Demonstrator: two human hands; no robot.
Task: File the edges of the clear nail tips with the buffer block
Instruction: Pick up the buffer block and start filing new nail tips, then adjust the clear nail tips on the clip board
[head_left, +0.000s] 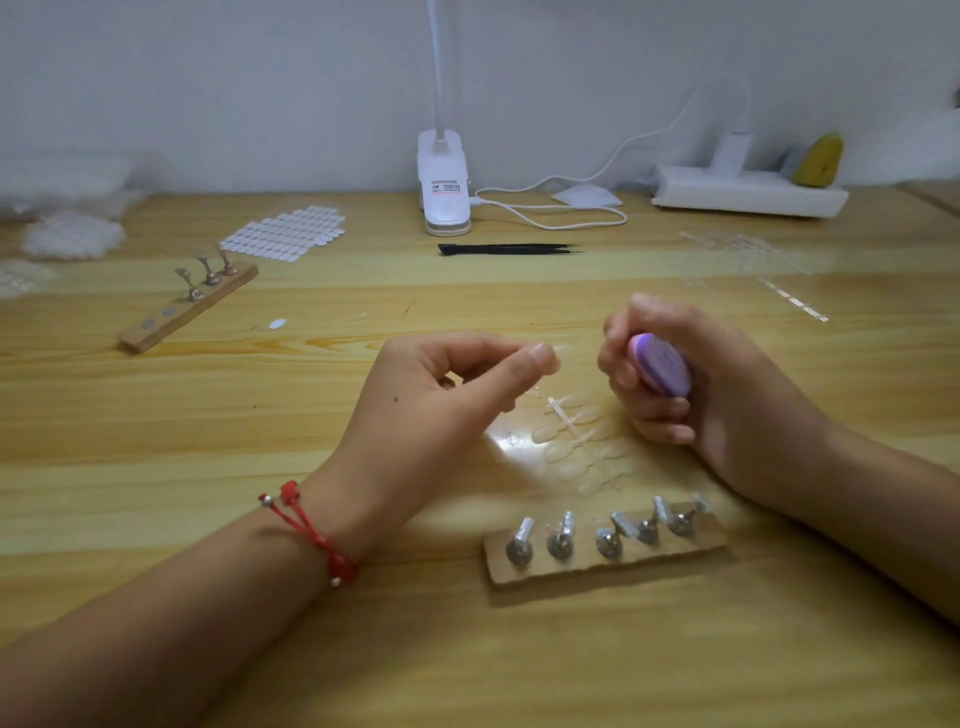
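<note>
Head view, buffer block (660, 366) gripped (right hand (727, 397))

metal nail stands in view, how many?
8. Five near stands in a row on the near wooden strip, right of centre; three far stands on the far wooden strip at left. None seems hidden.
</note>
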